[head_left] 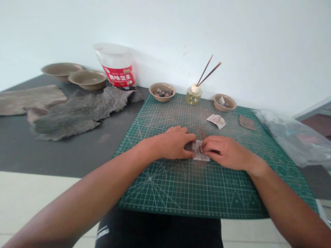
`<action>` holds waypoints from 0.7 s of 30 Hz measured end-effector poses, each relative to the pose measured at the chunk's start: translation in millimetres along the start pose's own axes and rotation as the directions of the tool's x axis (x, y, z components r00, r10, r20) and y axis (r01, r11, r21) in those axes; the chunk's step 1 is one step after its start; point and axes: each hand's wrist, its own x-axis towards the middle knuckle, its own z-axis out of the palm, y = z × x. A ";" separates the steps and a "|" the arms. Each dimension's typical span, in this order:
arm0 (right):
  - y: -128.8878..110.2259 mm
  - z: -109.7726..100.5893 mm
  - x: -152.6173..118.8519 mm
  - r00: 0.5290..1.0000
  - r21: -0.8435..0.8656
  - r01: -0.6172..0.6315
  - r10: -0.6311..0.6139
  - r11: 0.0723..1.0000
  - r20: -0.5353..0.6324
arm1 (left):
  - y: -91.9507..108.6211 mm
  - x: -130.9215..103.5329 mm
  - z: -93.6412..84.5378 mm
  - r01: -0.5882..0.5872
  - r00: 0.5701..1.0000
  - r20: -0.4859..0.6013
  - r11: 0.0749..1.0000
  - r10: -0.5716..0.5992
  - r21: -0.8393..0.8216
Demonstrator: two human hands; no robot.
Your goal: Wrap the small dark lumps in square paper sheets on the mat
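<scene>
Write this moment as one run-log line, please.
white sheet: on green mat | left hand: at its left edge | right hand: over its right side

There are two hands (176, 144), four bowls (89, 83) and, apparently, two cloths (77, 115).

bare left hand (176, 143), bare right hand (230, 152), uncovered forearms (103, 187); black cloth garment (160, 230) below, slanted white lettering (102, 233) on its left

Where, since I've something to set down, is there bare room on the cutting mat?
The cutting mat is bare between its near edge and the paper the left hand touches, and between that hand and the bowl of stones. Its far right is crowded: reed diffuser, smaller bowl, white sheet, brown sheet.
</scene>
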 end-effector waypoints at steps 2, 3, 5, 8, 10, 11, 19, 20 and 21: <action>-1.5 1.6 1.2 0.999 0.012 0.033 -0.033 0.999 0.023 | 0.1 0.1 -0.5 0.009 1.000 0.007 1.000 -0.009 -0.012; -2.1 2.7 2.3 0.999 -0.004 0.033 -0.033 0.999 0.020 | 0.3 0.1 -0.7 0.012 1.000 0.007 1.000 -0.012 -0.014; -1.8 4.0 4.2 1.000 -0.058 -0.013 0.012 0.998 -0.018 | 0.5 0.1 -1.0 0.018 1.000 0.005 1.000 -0.018 -0.016; 1.3 2.4 3.6 0.993 -0.085 -0.093 0.087 0.992 -0.079 | 0.5 0.1 -1.7 0.026 1.000 0.016 0.999 -0.026 -0.021; 2.5 0.8 2.0 0.998 -0.029 -0.058 0.057 0.998 -0.038 | 0.5 0.1 -2.3 0.024 0.999 0.023 0.999 -0.024 -0.023; 2.4 0.3 1.4 1.000 0.001 -0.023 0.023 1.000 -0.005 | 0.4 0.1 -2.5 0.020 1.000 0.023 1.000 -0.020 -0.024; 1.4 -2.3 2.9 0.998 -0.005 -0.057 0.057 0.998 -0.020 | 0.4 0.4 -2.1 0.040 0.999 0.029 0.999 -0.039 -0.027; 0.7 -2.6 2.7 0.999 0.020 -0.030 0.029 0.999 0.017 | 0.4 0.3 -1.9 0.036 0.999 0.027 0.999 -0.035 -0.027; -0.3 -2.6 2.7 0.999 0.031 -0.006 0.004 1.000 0.043 | 0.2 0.2 -1.7 0.030 0.999 0.023 0.999 -0.030 -0.027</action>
